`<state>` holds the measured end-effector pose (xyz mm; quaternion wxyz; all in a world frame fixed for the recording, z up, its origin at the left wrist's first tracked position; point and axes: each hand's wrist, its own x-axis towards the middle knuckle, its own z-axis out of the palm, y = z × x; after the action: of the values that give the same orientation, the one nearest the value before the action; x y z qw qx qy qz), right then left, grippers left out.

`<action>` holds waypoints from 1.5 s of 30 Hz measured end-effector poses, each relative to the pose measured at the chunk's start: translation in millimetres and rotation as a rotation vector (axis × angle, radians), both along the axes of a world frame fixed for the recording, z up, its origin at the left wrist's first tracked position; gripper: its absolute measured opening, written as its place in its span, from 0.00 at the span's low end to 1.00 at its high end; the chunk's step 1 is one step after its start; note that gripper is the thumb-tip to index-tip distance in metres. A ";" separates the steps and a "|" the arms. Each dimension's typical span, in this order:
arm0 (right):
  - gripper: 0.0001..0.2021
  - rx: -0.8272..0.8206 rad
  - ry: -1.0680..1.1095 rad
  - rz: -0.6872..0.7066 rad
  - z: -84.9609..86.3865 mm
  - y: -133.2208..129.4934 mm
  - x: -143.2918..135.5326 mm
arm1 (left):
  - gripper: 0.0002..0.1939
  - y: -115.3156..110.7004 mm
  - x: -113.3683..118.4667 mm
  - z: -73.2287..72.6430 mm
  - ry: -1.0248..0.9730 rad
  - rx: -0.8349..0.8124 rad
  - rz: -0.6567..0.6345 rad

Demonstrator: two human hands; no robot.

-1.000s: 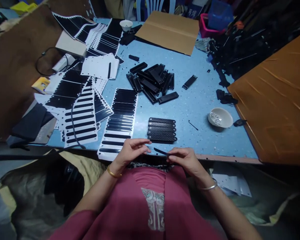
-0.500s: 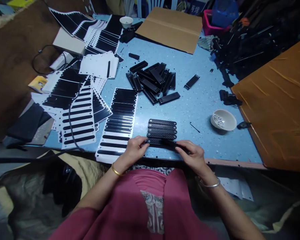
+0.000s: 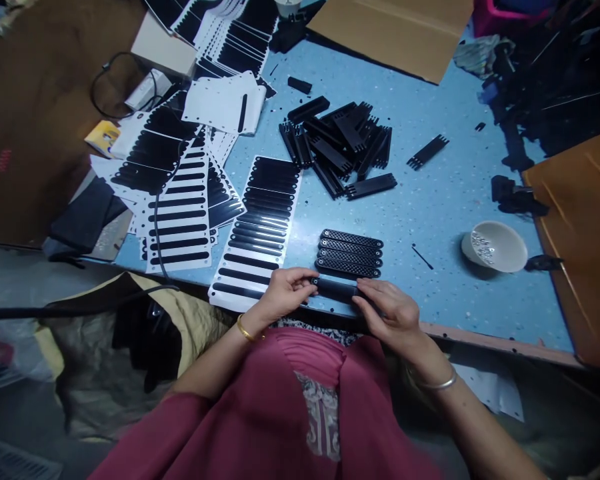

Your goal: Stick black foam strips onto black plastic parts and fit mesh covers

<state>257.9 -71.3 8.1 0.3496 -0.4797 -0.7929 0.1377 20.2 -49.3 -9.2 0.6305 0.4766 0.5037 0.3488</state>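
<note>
Near the table's front edge, a black bar (image 3: 336, 289) lies crosswise between my two hands. My left hand (image 3: 290, 291) pinches its left end, where a small round hole shows. The fingers of my right hand (image 3: 387, 308) close on its right end. Just beyond the bar, several black textured pieces (image 3: 351, 253) lie side by side in a stack of rows. To the left is a white sheet with black strips (image 3: 253, 243), some of them glossy. A heap of black slotted parts (image 3: 340, 143) sits farther back.
A white bowl (image 3: 510, 247) with small metal pieces stands at the right, and a thin black tool (image 3: 423, 257) lies left of it. Cardboard (image 3: 395, 33) covers the back. More strip sheets (image 3: 180, 207) and a cable are at the left.
The view has shifted, so the table's items appear farther right and most sit higher. The bar between my hands now lies level, its smooth face showing, with both hands at its ends.
</note>
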 end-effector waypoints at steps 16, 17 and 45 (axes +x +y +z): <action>0.08 0.005 -0.026 0.019 -1.2 5.4 -7.4 | 0.17 1.0 -0.4 -3.1 -0.136 -0.077 0.072; 0.08 0.006 -0.026 0.022 -1.4 5.5 -7.4 | 0.17 1.3 -0.3 -2.9 -0.139 -0.079 0.071; 0.08 -0.018 -0.094 0.048 -4.0 7.5 -9.1 | 0.17 3.8 -2.8 0.4 -0.117 -0.068 0.035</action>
<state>248.8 -63.8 4.1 0.3041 -0.4696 -0.8185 0.1306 17.5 -45.4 -8.7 0.6684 0.4249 0.4859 0.3697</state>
